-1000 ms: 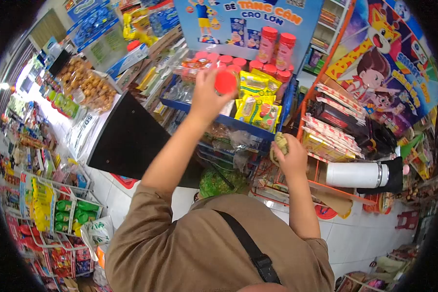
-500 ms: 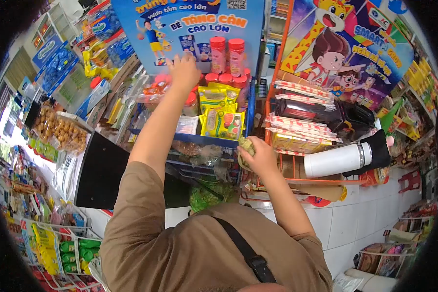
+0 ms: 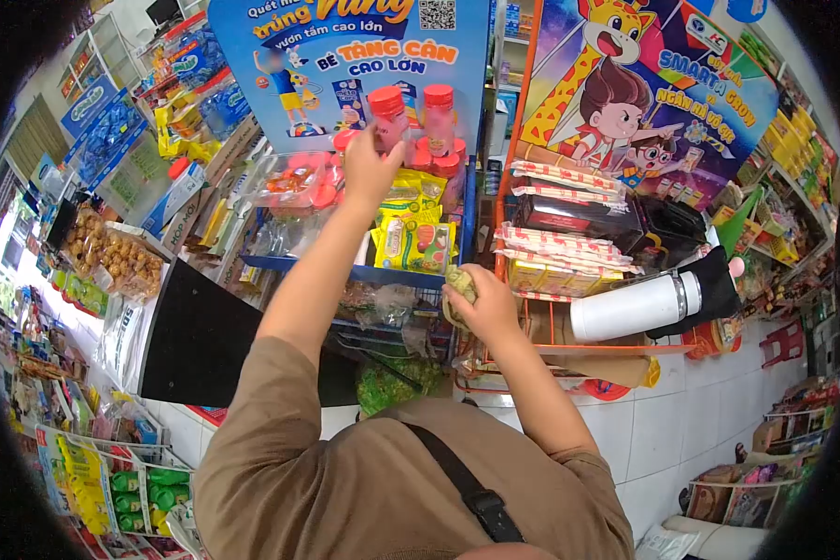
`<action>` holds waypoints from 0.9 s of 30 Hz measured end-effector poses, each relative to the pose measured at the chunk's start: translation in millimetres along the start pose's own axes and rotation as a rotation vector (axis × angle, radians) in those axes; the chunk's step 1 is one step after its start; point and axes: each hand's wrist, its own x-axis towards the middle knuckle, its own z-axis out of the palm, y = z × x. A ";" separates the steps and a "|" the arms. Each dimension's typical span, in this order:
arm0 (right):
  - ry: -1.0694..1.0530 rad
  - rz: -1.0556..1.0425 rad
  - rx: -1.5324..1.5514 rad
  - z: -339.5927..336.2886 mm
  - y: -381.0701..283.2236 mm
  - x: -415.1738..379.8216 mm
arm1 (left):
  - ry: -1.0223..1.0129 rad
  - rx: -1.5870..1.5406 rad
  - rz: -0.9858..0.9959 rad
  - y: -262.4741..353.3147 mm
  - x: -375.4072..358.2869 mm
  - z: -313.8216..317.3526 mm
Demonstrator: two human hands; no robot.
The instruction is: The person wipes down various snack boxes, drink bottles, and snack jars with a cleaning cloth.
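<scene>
My left hand (image 3: 373, 173) is closed around the lower part of a pink jar with a red lid (image 3: 392, 117), which leans a little to the left. Another pink jar (image 3: 439, 117) stands upright to its right, on top of several red-lidded jars (image 3: 439, 161). Below the left hand, yellow packets (image 3: 415, 245) are propped at the front of the blue display rack (image 3: 345, 268). My right hand (image 3: 491, 306) grips a crumpled greenish cloth (image 3: 460, 289) by the rack's front right corner.
To the right, an orange rack (image 3: 616, 351) carries striped packets (image 3: 565, 247) and a white bottle (image 3: 630, 308) lying on its side. A printed blue board (image 3: 345, 28) rises behind the jars. A black panel (image 3: 191, 336) and bagged snacks (image 3: 112, 247) are at left.
My left hand has moved right and down from the board and taken hold of a pink jar, which has shifted left and tilted. My right hand still has the cloth.
</scene>
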 end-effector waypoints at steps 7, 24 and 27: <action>0.338 0.006 0.758 -0.3 -6.5 6.3 | -0.299 -1.188 -0.520 73.9 -125.1 -42.3; 0.130 -0.122 0.931 -29.7 -79.1 18.0 | -0.328 -0.890 -0.167 133.8 -186.3 -66.9; 0.221 -0.198 0.916 -23.6 -86.4 9.5 | -0.300 -0.722 -0.145 125.6 -171.5 -72.4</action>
